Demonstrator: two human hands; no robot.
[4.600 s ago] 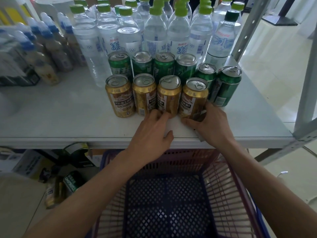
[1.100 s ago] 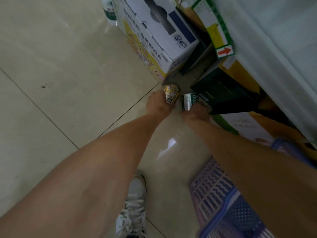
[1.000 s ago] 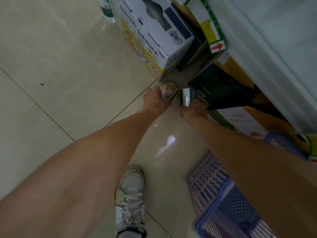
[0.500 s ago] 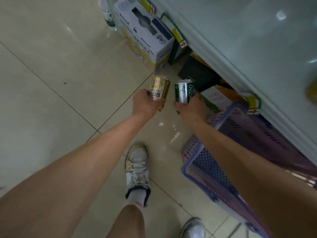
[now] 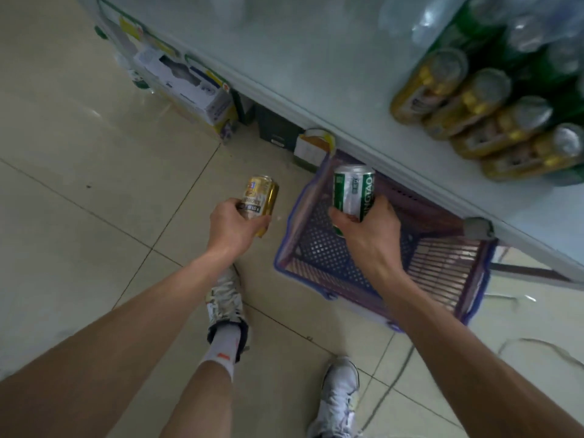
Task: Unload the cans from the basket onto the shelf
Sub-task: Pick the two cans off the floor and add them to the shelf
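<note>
My left hand grips a gold can above the floor tiles. My right hand grips a green and white can over the near left part of the purple basket, which stands on the floor half under the shelf edge and shows no cans inside. On the white shelf at the upper right stands a row of gold cans, with green cans and water bottles behind them, blurred.
Cardboard boxes and a dark box sit on the floor under the shelf. My two feet in white shoes stand on the tiled floor below my arms. A cable lies on the floor at the right.
Both hands picked the two cans up off the floor beside the boxes and raised them. The view has swung up, so the shelf top with its cans shows again.
</note>
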